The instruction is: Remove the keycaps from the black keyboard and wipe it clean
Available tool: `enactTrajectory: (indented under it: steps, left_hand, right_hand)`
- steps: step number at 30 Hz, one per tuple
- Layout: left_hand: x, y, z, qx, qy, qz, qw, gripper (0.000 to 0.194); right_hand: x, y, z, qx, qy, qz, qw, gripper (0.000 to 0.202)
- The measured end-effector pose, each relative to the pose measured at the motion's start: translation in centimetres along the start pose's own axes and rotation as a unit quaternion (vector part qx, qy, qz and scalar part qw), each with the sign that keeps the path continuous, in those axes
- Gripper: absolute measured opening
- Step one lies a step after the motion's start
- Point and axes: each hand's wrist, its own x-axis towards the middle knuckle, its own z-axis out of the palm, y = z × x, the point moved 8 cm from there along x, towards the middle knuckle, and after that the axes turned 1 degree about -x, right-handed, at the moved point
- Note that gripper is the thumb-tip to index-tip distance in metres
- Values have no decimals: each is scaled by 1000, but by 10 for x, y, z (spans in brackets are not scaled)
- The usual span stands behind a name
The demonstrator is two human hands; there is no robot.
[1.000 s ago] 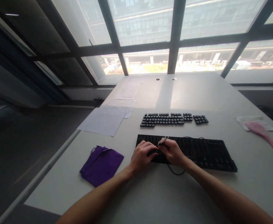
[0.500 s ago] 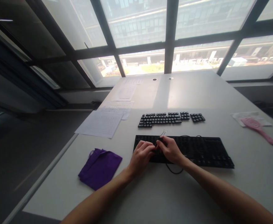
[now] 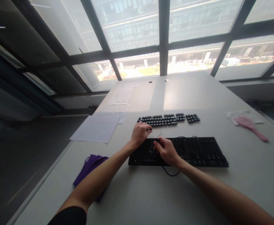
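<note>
A black keyboard (image 3: pixel 198 151) lies before me, its front left part bare of most detail in the dim light. My right hand (image 3: pixel 167 151) is above it, closed on a keycap puller (image 3: pixel 160 134) with thin wire prongs pointing up and away. My left hand (image 3: pixel 139 133) is past the keyboard's far left edge, pinching a small dark keycap (image 3: pixel 149 129) between thumb and fingers. Right beside that hand, rows of loose keycaps (image 3: pixel 160 121) are laid out on the table in keyboard order. The hand covers the left end of the nearest row.
A purple cloth pouch (image 3: pixel 90 167) lies partly under my left forearm. Written sheets of paper (image 3: pixel 97 128) are along the table's left side. A pink hairbrush (image 3: pixel 249 123) rests on a white wrapper (image 3: pixel 228 115) at the right. A cable (image 3: pixel 171 174) loops from the keyboard's near edge.
My left hand has left the keyboard and moved forward to the loose keycaps, carrying a keycap. The right hand stays over the keyboard with the puller. The view has shifted slightly.
</note>
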Motion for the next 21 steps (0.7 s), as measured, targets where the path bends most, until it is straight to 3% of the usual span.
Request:
enactTrajectory:
  steps: [4, 13, 18, 21]
  left_hand:
    - [7, -2, 15, 40, -24, 15, 999, 2]
    - [7, -12, 11, 49, 16, 5, 999, 5]
    - [4, -6, -4, 27, 45, -1, 999, 13]
    - [-7, 4, -20, 14, 68, 0, 998, 4]
  right_hand:
    - [1, -4, 0, -6, -9, -11, 1000, 21]
    - [2, -5, 1, 1, -16, -10, 1000, 22]
    - [-1, -6, -4, 37, 16, -17, 999, 22]
    - [-1, -17, -19, 42, 65, -40, 996, 21]
